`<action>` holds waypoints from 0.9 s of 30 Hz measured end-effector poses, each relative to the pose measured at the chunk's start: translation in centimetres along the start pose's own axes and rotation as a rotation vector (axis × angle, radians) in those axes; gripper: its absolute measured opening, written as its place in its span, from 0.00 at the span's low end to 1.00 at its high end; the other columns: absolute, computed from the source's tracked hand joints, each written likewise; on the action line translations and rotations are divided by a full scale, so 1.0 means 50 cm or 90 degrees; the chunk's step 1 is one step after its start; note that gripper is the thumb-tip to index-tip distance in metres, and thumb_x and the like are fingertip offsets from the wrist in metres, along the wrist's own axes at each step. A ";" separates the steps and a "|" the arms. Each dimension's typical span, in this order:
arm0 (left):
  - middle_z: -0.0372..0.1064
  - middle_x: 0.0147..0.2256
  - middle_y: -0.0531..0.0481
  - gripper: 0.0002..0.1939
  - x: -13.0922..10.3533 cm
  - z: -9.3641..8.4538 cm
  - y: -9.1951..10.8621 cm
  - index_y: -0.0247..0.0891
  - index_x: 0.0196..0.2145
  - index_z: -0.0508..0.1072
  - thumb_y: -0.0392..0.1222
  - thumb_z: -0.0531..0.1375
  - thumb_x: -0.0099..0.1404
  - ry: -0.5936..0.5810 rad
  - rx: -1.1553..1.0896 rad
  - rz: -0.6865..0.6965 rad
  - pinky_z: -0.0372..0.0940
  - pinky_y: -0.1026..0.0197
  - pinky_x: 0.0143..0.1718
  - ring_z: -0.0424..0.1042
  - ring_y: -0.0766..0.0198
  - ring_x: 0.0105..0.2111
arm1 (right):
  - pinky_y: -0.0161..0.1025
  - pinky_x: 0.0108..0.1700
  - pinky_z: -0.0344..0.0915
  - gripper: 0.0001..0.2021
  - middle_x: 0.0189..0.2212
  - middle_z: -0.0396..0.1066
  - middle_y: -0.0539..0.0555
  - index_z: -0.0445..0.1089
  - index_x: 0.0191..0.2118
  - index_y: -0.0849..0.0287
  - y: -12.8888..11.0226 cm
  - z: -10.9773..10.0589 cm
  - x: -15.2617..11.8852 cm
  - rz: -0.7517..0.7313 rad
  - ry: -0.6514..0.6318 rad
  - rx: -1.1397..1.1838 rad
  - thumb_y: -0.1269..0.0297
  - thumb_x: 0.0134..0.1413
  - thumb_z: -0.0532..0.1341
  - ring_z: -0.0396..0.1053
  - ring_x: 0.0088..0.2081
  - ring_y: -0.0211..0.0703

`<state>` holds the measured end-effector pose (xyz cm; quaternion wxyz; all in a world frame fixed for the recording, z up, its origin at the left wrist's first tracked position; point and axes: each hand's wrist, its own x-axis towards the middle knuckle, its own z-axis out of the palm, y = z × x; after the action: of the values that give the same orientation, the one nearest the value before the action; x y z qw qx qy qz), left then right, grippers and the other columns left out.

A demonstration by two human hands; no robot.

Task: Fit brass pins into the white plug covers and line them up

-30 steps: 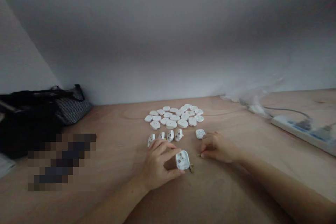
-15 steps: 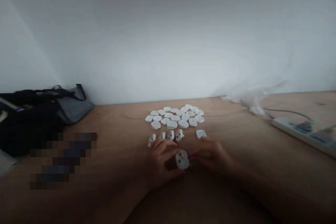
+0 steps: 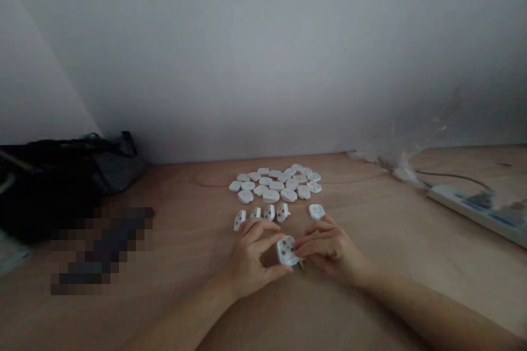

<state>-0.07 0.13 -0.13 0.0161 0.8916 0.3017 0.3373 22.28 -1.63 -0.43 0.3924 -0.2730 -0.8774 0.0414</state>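
My left hand (image 3: 253, 258) grips a white electric plug (image 3: 284, 251) by its edges between thumb and fingers, with its open inner side and brass-coloured fittings towards me. The fingertips of my right hand (image 3: 333, 249) are pinched together against the right part of that inner side; whatever they hold is hidden. A brass pin (image 3: 302, 265) shows below the right fingers. Just beyond my left fingers, several similar plugs (image 3: 269, 213) stand on edge in a row. One white plug piece (image 3: 317, 211) lies flat past my right hand.
Several white plug pieces (image 3: 270, 196) lie grouped on the wooden table (image 3: 185, 219) towards the wall. A power strip (image 3: 465, 205) and clear plastic wrap (image 3: 405, 170) are at the right. A black bag (image 3: 53, 186) and a pixelated dark object (image 3: 111, 247) are at the left.
My right fingertips have moved from the plug's right edge onto its inner side. The left hand keeps its hold on the plug, almost unmoved. The picture over the table is brighter.
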 end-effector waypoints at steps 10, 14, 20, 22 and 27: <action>0.68 0.40 0.45 0.22 0.003 -0.001 0.000 0.41 0.43 0.73 0.53 0.65 0.52 0.030 0.001 0.001 0.62 0.51 0.46 0.66 0.54 0.42 | 0.47 0.50 0.56 0.12 0.51 0.67 0.53 0.69 0.45 0.51 -0.027 -0.016 0.014 0.012 -0.083 -0.028 0.62 0.54 0.59 0.62 0.51 0.48; 0.68 0.40 0.45 0.23 0.003 -0.001 0.001 0.40 0.43 0.74 0.53 0.65 0.51 0.042 -0.014 -0.009 0.63 0.52 0.45 0.66 0.54 0.42 | 0.47 0.50 0.56 0.19 0.50 0.67 0.56 0.64 0.51 0.53 -0.027 -0.018 0.011 0.112 -0.045 -0.005 0.59 0.52 0.61 0.63 0.49 0.49; 0.68 0.40 0.45 0.24 0.003 0.002 0.003 0.40 0.43 0.73 0.56 0.65 0.51 0.046 -0.010 0.011 0.62 0.51 0.46 0.66 0.54 0.42 | 0.48 0.47 0.57 0.10 0.36 0.75 0.51 0.72 0.41 0.50 -0.025 0.000 0.013 0.282 -0.027 0.025 0.58 0.55 0.58 0.67 0.40 0.47; 0.69 0.40 0.45 0.24 0.003 0.002 0.004 0.40 0.43 0.73 0.56 0.64 0.52 0.047 -0.006 0.038 0.61 0.51 0.46 0.65 0.54 0.42 | 0.44 0.44 0.60 0.08 0.31 0.76 0.50 0.74 0.36 0.52 -0.026 0.008 0.017 0.317 -0.025 0.058 0.59 0.53 0.59 0.69 0.36 0.45; 0.69 0.39 0.45 0.24 0.003 0.000 0.008 0.41 0.44 0.73 0.57 0.63 0.53 0.044 0.008 0.061 0.59 0.51 0.46 0.65 0.54 0.42 | 0.35 0.31 0.65 0.08 0.27 0.74 0.52 0.74 0.33 0.59 -0.024 0.018 0.019 0.394 -0.016 0.207 0.61 0.51 0.61 0.70 0.28 0.40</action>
<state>0.26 -0.10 0.04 -0.0161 0.8930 0.2614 0.3660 20.59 -2.01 -0.06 0.3885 -0.4597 -0.7397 0.3011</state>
